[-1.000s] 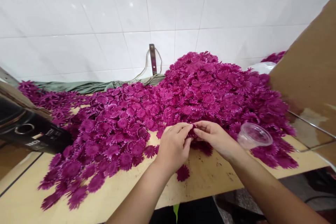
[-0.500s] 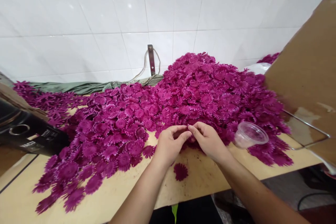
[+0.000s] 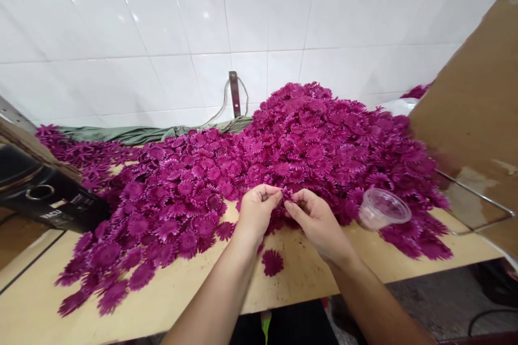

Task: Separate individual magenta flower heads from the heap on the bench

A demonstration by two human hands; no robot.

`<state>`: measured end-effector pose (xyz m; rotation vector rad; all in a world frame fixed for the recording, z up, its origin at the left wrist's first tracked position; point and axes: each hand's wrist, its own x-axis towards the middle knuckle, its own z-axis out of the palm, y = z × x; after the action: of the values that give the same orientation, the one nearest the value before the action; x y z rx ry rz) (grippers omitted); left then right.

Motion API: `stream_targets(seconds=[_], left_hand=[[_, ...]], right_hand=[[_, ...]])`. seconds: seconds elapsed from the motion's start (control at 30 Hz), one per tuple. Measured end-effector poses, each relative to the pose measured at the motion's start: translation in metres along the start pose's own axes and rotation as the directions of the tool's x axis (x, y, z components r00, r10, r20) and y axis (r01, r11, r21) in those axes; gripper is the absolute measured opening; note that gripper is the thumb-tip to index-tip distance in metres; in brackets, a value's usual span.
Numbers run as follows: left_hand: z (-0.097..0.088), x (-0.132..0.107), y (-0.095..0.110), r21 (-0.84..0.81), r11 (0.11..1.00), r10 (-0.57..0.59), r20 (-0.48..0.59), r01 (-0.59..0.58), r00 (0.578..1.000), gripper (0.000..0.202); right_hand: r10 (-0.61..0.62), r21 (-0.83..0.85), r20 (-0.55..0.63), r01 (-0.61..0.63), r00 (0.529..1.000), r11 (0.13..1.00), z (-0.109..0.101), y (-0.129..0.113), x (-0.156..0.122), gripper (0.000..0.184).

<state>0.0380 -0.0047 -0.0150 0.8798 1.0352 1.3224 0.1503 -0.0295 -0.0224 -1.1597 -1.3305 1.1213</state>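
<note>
Close together at the front of a large magenta heap, my two hands pinch a small magenta artificial flower between them. My left hand has its thumb and forefinger pressed on the flower's left side. On its right side, the thumb and fingers of my right hand are closed. The fingertips partly hide the flower, and the heap behind has the same colour. Just below my hands, a single flat magenta flower lies on the wooden tabletop.
The flower heap spreads over the table against a white tiled wall. A clear plastic cup tilts beside the heap at right. A cardboard box stands far right, a black cylinder at left. Green cloth lies along the wall.
My fingertips have moved slightly apart and up, and the flower between them now shows more. The whole view has shifted a little.
</note>
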Motion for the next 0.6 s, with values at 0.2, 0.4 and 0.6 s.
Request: stream_targets(seconds=[0.2,0.4,0.6], left_hand=[[-0.022,0.022,0.02,-0.104,0.988,0.086,-0.272,-0.118,0.958,0.008],[-0.018,0.013,0.015,-0.066,0.997,-0.053,-0.03,0.051,0.998,0.017],[-0.013,-0.003,0.006,-0.2,0.948,-0.243,0.053,0.248,0.969,0.035]], right_hand=[[0.04,0.011,0.013,-0.04,0.999,0.999,-0.013,0.002,-0.015,0.025],[0.053,0.124,-0.106,-0.039,0.993,0.991,-0.028,0.003,-0.004,0.025],[0.108,0.3,-0.157,-0.057,0.982,0.952,-0.023,0.002,0.001,0.024]])
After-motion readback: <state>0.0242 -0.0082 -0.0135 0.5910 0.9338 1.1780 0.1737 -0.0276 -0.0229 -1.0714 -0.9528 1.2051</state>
